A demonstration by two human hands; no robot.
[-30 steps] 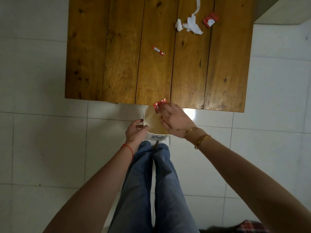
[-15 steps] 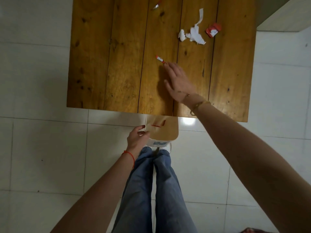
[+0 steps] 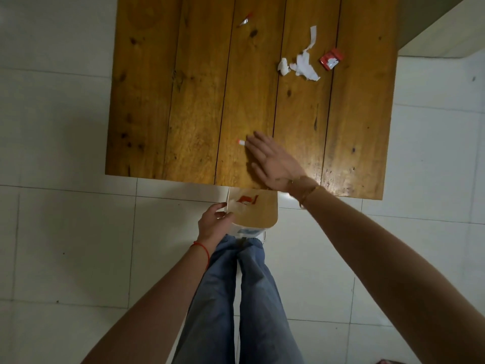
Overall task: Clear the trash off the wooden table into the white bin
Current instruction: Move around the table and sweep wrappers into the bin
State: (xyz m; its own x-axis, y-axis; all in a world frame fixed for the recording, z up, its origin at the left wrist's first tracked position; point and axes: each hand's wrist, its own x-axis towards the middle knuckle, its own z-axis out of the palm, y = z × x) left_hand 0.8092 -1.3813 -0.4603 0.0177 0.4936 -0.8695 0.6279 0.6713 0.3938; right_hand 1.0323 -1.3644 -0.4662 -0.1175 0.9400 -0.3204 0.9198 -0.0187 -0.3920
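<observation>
My right hand (image 3: 270, 160) lies flat and open on the wooden table (image 3: 199, 101) near its front edge, fingertips touching a small red-and-white scrap (image 3: 241, 142). My left hand (image 3: 214, 223) grips the rim of the white bin (image 3: 248, 229), held just below the table's edge; red and white scraps lie inside it. Farther back on the table are torn white paper pieces (image 3: 301, 65), a red-and-white wrapper (image 3: 332, 59) and a small red-tipped scrap (image 3: 245, 20).
White floor tiles (image 3: 52, 232) surround the table. My legs in blue jeans (image 3: 244, 298) stand right behind the bin. A pale ledge or counter (image 3: 446, 30) juts in at the top right corner.
My right hand left the bin, reached out over the table to the small red-and-white scrap, and has dragged it back toward the front edge. My left hand kept hold of the bin.
</observation>
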